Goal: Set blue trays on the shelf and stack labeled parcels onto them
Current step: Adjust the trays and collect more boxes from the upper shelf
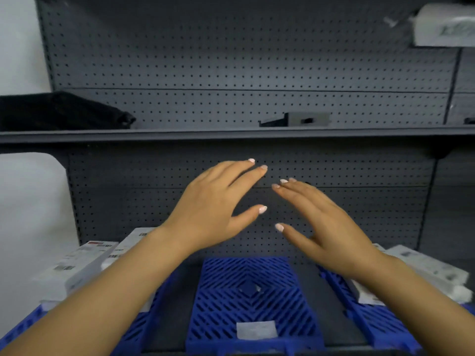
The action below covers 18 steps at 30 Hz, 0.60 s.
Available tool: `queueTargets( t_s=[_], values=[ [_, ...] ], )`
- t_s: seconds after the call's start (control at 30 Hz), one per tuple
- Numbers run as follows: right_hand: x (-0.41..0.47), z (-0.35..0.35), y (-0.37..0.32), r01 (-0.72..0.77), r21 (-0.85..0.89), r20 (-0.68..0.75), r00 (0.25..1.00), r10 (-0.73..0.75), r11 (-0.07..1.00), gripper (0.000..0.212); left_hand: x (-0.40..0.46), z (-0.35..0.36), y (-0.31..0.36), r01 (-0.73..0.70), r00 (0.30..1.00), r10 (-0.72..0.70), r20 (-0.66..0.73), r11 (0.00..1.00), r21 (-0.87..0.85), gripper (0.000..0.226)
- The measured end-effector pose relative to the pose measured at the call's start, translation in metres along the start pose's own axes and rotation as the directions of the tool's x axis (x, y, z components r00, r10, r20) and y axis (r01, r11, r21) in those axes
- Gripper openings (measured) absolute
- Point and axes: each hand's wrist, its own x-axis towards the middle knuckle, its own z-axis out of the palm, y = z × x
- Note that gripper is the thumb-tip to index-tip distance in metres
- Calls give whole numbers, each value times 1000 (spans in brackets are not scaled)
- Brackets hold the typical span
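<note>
Both empty: left hand [213,201] and right hand [326,222] spread flat, hovering above bare middle blue tray [253,301], long axis running toward shelf back. Nearest parcels [79,263] at shelf's left end, beside left hand.

Single head-worn wide-angle view, no second view to share scene. Looks forward and slightly down, square-on to dark pegboard back wall [244,60]. Sits close: forearms enter from bottom corners, left hand [213,211] and right hand [326,227] fill centre. Upper shelf [231,136] edge crosses mid-frame, bowed by lens. Blue tray [253,301] directly below, cut by bottom edge.
</note>
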Motion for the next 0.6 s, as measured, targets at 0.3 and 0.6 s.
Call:
queueTargets(
  t_s=[0.3,0.6],
  values=[
    [-13,-73,74,36,-79,-70,997,-42,996,54,66,-9,61,113,994,-113,-7,991,72,66],
    [23,-101,105,8,-138,-95,995,-22,990,51,99,-19,52,171,984,-178,27,973,157,69]
  ],
)
